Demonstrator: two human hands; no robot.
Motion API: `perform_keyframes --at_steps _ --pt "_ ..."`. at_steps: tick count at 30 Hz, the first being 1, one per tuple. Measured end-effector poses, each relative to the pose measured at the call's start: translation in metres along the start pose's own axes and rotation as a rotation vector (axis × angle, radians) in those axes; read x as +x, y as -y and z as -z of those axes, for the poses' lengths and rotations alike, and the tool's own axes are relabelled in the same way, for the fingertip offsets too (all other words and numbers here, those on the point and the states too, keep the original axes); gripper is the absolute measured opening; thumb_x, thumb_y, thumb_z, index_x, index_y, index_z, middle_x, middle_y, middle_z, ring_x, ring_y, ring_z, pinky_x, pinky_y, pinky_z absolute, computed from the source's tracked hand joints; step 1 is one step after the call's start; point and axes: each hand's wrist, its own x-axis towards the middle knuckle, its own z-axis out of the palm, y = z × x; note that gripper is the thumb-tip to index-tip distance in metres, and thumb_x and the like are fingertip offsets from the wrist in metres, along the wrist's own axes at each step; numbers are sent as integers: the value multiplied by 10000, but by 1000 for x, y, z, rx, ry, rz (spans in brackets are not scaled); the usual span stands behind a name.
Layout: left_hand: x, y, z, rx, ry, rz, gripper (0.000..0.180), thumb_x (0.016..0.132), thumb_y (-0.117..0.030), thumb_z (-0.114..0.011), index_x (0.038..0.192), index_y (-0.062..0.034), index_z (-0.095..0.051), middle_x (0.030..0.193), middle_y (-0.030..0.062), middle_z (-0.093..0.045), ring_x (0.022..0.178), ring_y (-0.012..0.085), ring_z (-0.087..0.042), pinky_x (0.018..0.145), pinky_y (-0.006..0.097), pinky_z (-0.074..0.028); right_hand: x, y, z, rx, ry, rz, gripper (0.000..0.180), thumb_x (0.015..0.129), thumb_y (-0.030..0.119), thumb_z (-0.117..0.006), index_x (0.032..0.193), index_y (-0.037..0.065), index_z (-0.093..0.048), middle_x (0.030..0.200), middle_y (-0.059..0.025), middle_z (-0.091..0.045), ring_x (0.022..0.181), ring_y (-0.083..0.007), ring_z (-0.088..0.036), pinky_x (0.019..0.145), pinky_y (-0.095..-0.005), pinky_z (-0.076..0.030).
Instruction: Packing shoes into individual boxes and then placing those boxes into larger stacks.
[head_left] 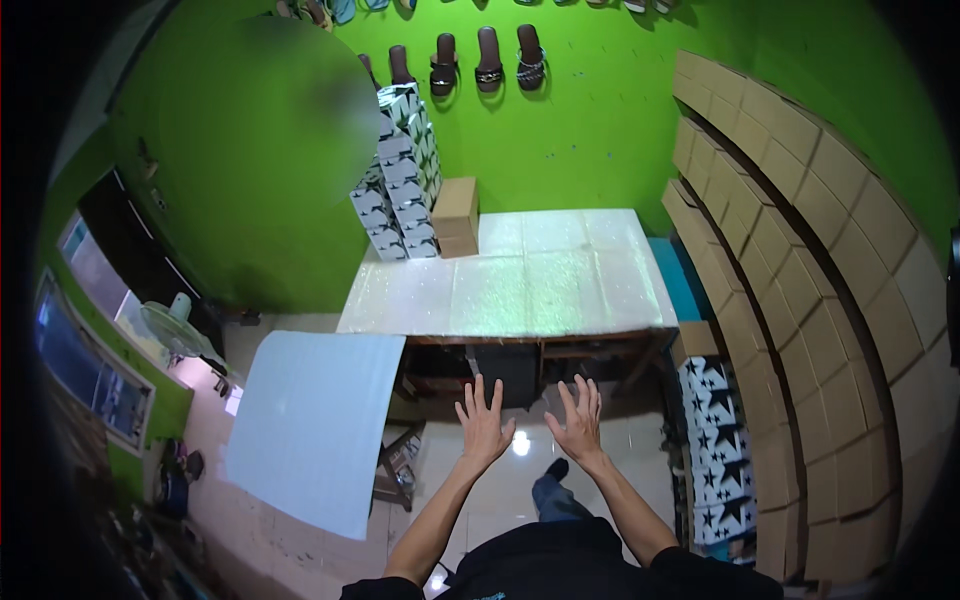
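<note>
Both of my hands are held out in the air before the near edge of a table (pixel 420 295) covered in shiny white sheeting. My left hand (pixel 486 425) has its fingers spread and holds nothing. Beside it, my right hand (pixel 577 420) is likewise empty, fingers stretched apart. Neither touches the table. On its far left part stand tall stacks of white boxes with black stars (pixel 405 190). A plain brown cardboard box (pixel 457 215) stands right against them.
Brown cardboard boxes (pixel 790 250) fill rows along the right wall, with star-patterned boxes (pixel 715 450) below. A pale blue sheet-topped surface (pixel 315 430) lies to the left. A fan (pixel 180 325) stands beyond it. Sandals (pixel 488 62) hang on the green wall. Dark items sit under the table.
</note>
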Motion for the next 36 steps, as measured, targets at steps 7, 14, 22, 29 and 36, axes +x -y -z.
perform_keyframes --at_steps 7,14,22,29,36 --pt "120 57 4 27 -53 56 855 809 -269 -739 1531 -71 -327 1591 294 -150 1437 535 -183 1055 741 -242 145 -17 -58 12 31 119 662 812 253 -758 1391 53 -507 1472 -262 -351 1374 -501 -295 1130 -591 -259" --pt "223 110 1 46 -81 131 840 820 -254 -723 1531 -61 -319 1593 294 -139 1443 545 -153 1061 753 -220 276 -28 -111 44 95 243 624 840 230 -738 1387 55 -496 1464 -263 -350 1363 -502 -306 1115 -577 -289" --pt "324 182 -13 45 -19 103 832 831 -231 -707 1539 -68 -303 1605 269 -135 1458 531 -126 1086 751 -186 408 -23 -186 -5 156 294 630 859 289 -735 1394 63 -489 1476 -256 -332 1368 -501 -298 1107 -618 -284" --pt "421 251 -9 23 -9 23 813 826 -200 -699 1531 -56 -319 1608 251 -150 1462 512 -138 1109 725 -180 534 -12 -270 -111 157 254 748 803 335 -788 1413 54 -458 1482 -250 -322 1374 -498 -296 1094 -644 -297" --pt "470 304 -24 -74 48 -117 750 826 -156 -686 1492 -21 -368 1586 264 -196 1443 509 -196 1128 683 -195 612 -5 -357 -352 240 121 886 723 355 -842 1434 59 -404 1471 -244 -354 1380 -482 -310 1072 -655 -322"
